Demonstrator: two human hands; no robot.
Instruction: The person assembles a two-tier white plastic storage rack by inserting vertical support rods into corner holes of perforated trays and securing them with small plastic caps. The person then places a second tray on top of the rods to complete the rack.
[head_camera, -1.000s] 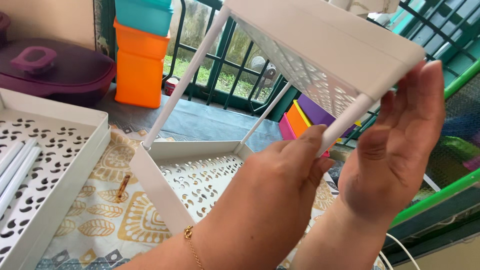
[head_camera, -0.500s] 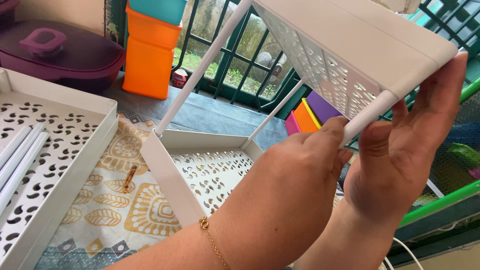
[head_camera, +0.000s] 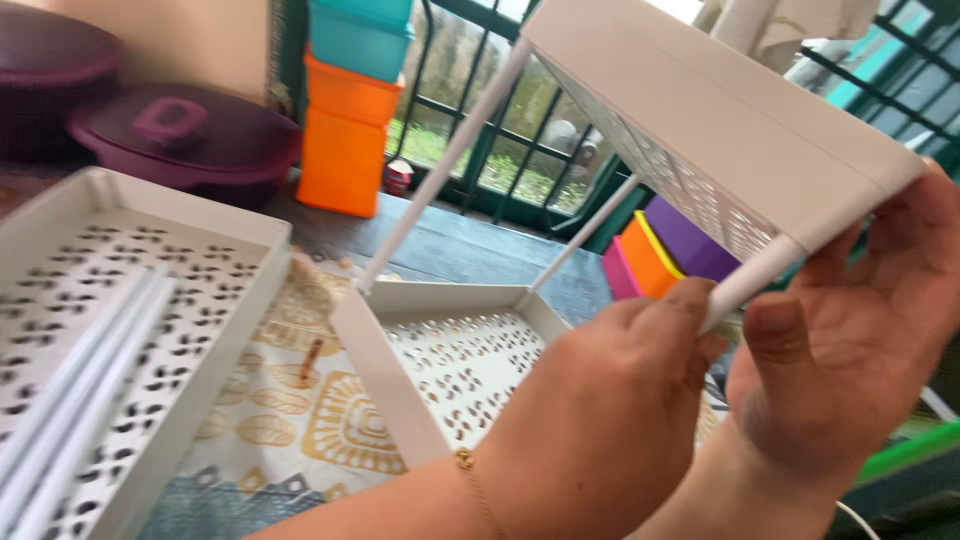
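Observation:
A white perforated plastic shelf is held up, tilted, at the upper right. My right hand cups its lower right corner from beneath. My left hand grips a short white pole that sticks out of that corner. Two longer white poles run from the raised shelf down to a second white perforated shelf lying on the patterned mat.
A third white perforated tray with loose white poles in it lies at the left. Purple lidded pots, stacked orange and teal containers, coloured boxes and a dark window grille stand behind.
The view has shifted slightly and the raised shelf sits a little higher in the picture. Both hands keep their hold at the shelf's corner and its short pole.

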